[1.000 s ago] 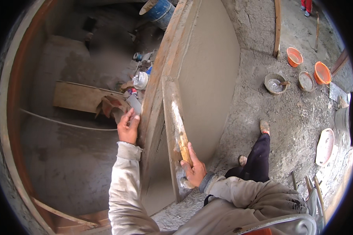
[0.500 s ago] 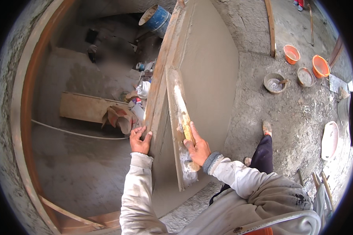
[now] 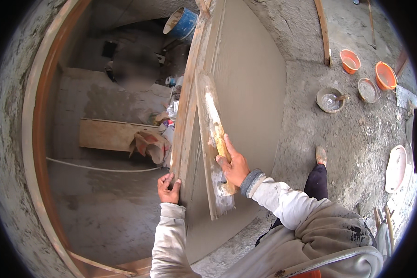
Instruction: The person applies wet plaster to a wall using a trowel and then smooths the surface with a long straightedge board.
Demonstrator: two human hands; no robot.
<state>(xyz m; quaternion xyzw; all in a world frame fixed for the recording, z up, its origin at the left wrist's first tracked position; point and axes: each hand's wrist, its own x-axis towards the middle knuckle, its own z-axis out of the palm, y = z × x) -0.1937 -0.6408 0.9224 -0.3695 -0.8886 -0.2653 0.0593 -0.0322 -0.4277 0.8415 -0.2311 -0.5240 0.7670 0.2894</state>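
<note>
My right hand (image 3: 235,166) is wrapped around the yellowish wooden handle of a long plastering float (image 3: 210,97). The float's blade lies along the edge of a smooth, wet-looking grey plastered wall (image 3: 250,92), beside a wooden door frame (image 3: 184,134). Grey mortar coats parts of the blade and handle. My left hand (image 3: 169,188) grips the near edge of that frame, thumb and fingers bent against the wood. Some of its fingers are hidden by the hand and the board.
Beyond the opening are a blue drum (image 3: 180,24), a pale board (image 3: 109,134), a torn paper sack (image 3: 149,147) and a white hose (image 3: 102,169). At right stand orange buckets (image 3: 350,62), a dark mortar bucket (image 3: 330,100) and a long white tub (image 3: 396,169) on rough ground.
The view has shifted slightly, so the room and buckets appear displaced. Against the wall and frame, the float and both hands keep nearly the same places.
</note>
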